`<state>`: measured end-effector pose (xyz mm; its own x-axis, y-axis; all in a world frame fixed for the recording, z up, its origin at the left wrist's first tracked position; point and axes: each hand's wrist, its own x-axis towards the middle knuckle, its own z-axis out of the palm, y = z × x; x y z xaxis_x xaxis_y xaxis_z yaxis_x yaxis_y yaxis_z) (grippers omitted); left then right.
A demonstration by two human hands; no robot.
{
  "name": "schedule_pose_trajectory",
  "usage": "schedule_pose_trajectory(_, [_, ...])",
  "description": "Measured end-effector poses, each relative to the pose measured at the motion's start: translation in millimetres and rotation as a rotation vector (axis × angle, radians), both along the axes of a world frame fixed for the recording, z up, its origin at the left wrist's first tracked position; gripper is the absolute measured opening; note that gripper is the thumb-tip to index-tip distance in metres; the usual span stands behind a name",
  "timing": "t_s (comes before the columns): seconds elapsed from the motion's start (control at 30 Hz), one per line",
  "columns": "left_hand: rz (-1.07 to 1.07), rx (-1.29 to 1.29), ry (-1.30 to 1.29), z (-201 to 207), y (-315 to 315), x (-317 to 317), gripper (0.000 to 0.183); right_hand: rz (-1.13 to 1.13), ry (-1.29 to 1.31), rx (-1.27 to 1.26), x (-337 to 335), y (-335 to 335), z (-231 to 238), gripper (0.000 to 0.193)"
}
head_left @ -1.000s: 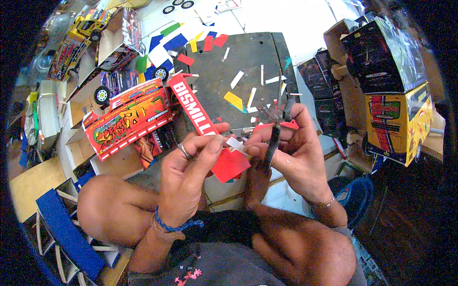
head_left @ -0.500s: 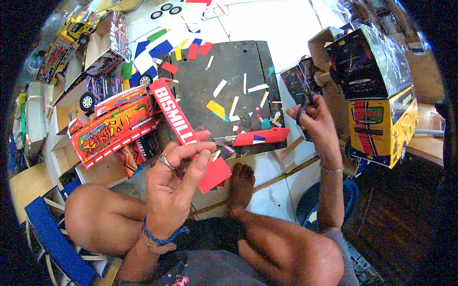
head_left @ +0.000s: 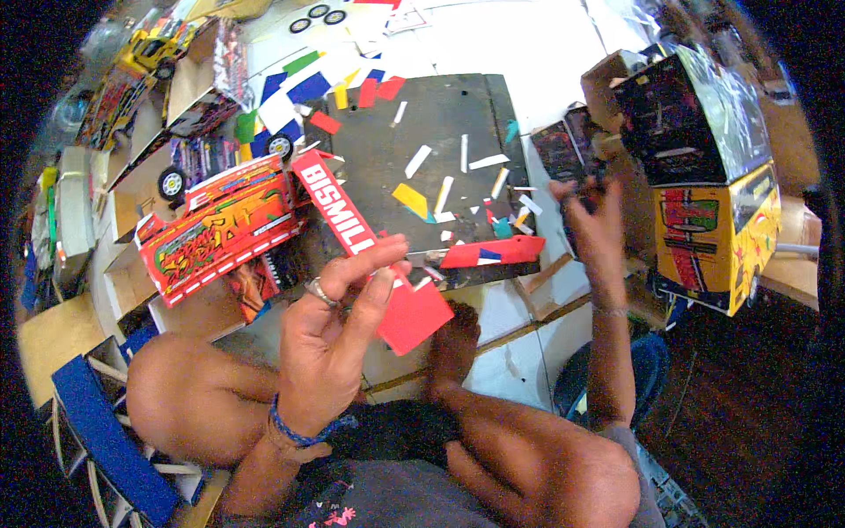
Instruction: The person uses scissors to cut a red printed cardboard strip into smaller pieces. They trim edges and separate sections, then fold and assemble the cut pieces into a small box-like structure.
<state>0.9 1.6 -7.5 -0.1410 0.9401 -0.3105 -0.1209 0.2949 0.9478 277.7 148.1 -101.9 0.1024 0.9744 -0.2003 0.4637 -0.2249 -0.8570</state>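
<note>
My left hand [head_left: 330, 330] pinches a red strip [head_left: 339, 207] with white lettering between thumb and fingers, tilted up and left. Its lower end widens into a plain red piece [head_left: 414, 319] with a notch. My right hand [head_left: 598, 233] is off to the right, by a dark printed panel [head_left: 556, 151]. Motion smears its fingers, and the dark scissors [head_left: 591, 183] at its fingertips show only in part. Whether the hand grips them is unclear. Beneath the left hand's strip is a dark board [head_left: 387, 158] strewn with paper scraps. On its near edge rests a red cut piece [head_left: 493, 253].
A red printed toy truck panel [head_left: 224, 233] and a wheeled toy chassis [head_left: 207, 163] stand left. Right is a yellow toy truck box [head_left: 715, 238]. Coloured offcuts [head_left: 308, 86] and loose wheels [head_left: 319, 16] lie beyond. A blue slatted piece [head_left: 110, 440] is near my knee.
My right hand, which held black-handled scissors, has moved slightly and is now blurred beside the dark panel. The left hand keeps the red strip, showing slightly farther right as the whole view shifts.
</note>
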Motion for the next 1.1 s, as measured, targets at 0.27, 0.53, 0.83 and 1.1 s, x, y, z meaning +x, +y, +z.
schedule_pose_trajectory(0.27, [0.028,-0.059,-0.216,1,1,1,0.038,0.325,0.714,-0.204,-52,-71,58,0.043])
schedule_pose_trajectory(0.53, [0.100,-0.135,-0.453,6,-1,0,0.033,0.369,0.793,-0.253,-91,-99,45,0.048])
schedule_pose_trajectory(0.83, [-0.046,-0.164,-0.308,5,-3,-2,0.033,0.312,0.835,-0.202,-84,-103,59,0.050])
schedule_pose_trajectory(1.1, [-0.072,-0.146,-0.236,1,-6,-2,0.039,0.355,0.752,-0.207,-75,-107,56,0.050])
